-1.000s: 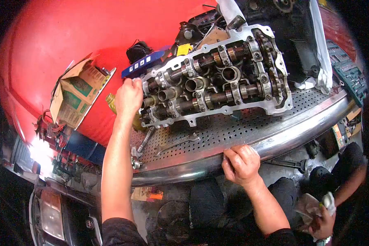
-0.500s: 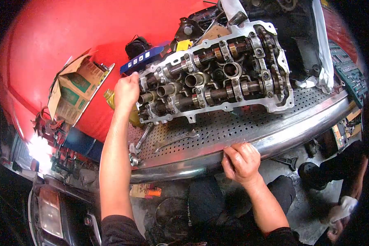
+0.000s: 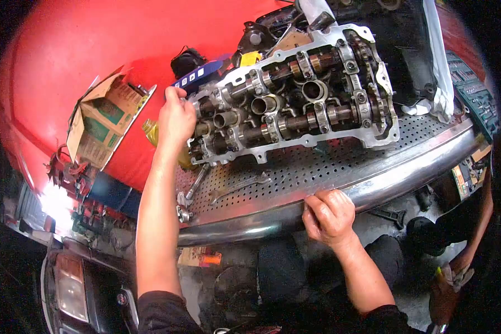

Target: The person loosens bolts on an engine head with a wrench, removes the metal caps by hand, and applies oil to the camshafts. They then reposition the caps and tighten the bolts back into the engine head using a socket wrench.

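Observation:
An aluminium cylinder head (image 3: pixel 295 100) with two camshafts lies on a perforated steel table (image 3: pixel 339 161). My left hand (image 3: pixel 176 119) rests on the head's left end, fingers curled over its edge. My right hand (image 3: pixel 328 214) grips the table's rounded front rim (image 3: pixel 389 181), fingers folded over it. Between the two hands, a combination wrench (image 3: pixel 240 187) lies on the perforated top, and a ratchet handle (image 3: pixel 190 192) lies near the left corner.
A small bottle of yellow oil (image 3: pixel 150 133) stands just left of the head. An open cardboard box (image 3: pixel 97 125) sits further left against a red car body. A green socket set (image 3: pixel 473 92) is at the far right. Another person's arm (image 3: pixel 467 250) shows at lower right.
My left hand has shifted slightly up along the head's left end. The right hand stays on the rim. The other person's hand at lower right has moved.

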`<control>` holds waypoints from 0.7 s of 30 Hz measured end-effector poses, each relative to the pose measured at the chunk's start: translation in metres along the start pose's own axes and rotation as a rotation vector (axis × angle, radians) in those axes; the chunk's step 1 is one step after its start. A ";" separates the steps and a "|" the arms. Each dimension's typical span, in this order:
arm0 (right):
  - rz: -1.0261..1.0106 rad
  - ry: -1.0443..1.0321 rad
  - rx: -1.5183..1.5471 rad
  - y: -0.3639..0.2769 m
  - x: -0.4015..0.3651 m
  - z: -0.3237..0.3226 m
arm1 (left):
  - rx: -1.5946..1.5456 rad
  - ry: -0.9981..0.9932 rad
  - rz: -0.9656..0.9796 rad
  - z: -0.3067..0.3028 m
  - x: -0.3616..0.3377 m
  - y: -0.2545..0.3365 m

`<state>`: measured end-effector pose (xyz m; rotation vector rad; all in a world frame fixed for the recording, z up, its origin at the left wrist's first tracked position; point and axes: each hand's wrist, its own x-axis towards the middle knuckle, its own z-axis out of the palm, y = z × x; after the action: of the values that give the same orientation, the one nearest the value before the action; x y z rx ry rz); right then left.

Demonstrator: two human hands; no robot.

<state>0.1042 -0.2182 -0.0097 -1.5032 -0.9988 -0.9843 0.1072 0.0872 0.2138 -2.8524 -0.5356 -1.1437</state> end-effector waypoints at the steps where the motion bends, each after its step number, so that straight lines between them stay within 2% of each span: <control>1: -0.001 0.007 0.002 0.000 0.000 0.001 | 0.016 0.014 -0.023 0.001 0.002 -0.006; 4: 0.005 0.005 0.018 0.000 0.000 -0.001 | 0.071 0.038 -0.043 0.001 0.006 -0.008; 8: 0.009 -0.022 0.026 -0.001 0.002 -0.003 | 0.055 -0.010 0.031 0.001 0.001 -0.003; 12: 0.007 0.010 0.004 0.000 -0.001 -0.001 | 0.063 0.017 -0.041 0.005 0.009 -0.011; 16: 0.174 0.116 0.034 -0.006 0.006 0.000 | 0.054 -0.021 0.030 -0.007 -0.002 -0.006; 17: 0.295 0.129 0.037 -0.011 0.014 -0.003 | 0.028 -0.038 0.063 -0.008 -0.002 -0.007; 21: 0.278 0.172 -0.094 -0.008 0.044 -0.020 | 0.166 -0.054 0.077 -0.009 -0.002 -0.005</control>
<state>0.1088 -0.2325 0.0366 -1.5560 -0.6098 -0.9509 0.0987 0.0903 0.2185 -2.7425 -0.4926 -0.9644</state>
